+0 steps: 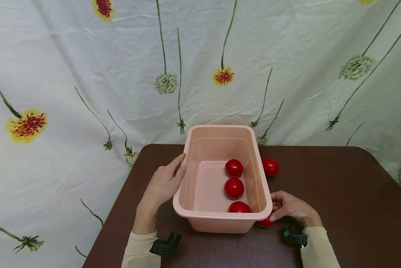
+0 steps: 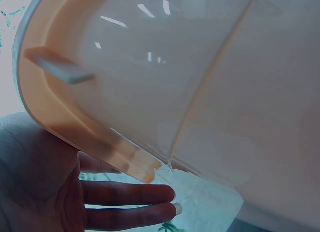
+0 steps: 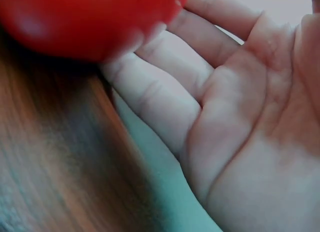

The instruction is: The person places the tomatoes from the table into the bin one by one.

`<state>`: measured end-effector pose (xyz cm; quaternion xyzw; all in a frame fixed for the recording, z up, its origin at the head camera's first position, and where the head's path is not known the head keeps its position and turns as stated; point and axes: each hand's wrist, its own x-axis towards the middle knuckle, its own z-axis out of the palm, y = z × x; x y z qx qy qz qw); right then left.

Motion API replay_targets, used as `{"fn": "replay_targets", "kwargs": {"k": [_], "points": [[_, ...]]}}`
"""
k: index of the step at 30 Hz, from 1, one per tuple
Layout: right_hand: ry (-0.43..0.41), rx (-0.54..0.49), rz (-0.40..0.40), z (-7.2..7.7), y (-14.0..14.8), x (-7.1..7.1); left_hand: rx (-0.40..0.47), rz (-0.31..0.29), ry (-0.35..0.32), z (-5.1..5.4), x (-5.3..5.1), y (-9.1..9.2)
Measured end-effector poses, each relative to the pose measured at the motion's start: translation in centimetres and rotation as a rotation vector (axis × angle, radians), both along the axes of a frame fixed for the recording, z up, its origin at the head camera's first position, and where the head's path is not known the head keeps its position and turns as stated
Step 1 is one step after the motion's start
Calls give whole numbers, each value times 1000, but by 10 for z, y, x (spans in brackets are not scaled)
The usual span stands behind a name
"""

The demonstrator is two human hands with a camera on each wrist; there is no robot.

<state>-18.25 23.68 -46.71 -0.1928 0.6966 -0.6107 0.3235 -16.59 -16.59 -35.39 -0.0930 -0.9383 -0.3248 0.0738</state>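
A pink plastic bin [image 1: 217,225] stands on the table with several smooth red balls inside, one in the middle [image 1: 234,188]. My left hand [image 1: 163,183] touches the bin's left side near the rim. In the left wrist view, the palm lies by the rim [image 2: 65,127] and the fingers [image 2: 130,193] stretch out straight below it. Beside the bin's front right corner, my right hand [image 1: 294,208] holds another red ball [image 1: 265,222] between thumb and fingers. The bin's rim partly hides that ball. In the right wrist view, several fingertips rest against the ball [image 3: 90,22].
One more red ball [image 1: 270,166] lies on the dark brown table [image 1: 337,178], just right of the bin. A white cloth with printed flowers [image 1: 200,100] hangs behind the table and down its left side. Dark wrist bands [image 1: 165,243] are on both sleeves.
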Motion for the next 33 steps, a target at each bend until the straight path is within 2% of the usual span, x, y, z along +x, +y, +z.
{"fn": "replay_targets", "kwargs": {"k": [18,27,33], "points": [[-1,-44,7,-3,2,0,12,-12,-13,0,0,1],[29,-80,16,-7,2,-1,17,-13,-15,0,1,-1],[55,-91,-24,-11,6,-2,21,-20,-11,0,1,0]]}}
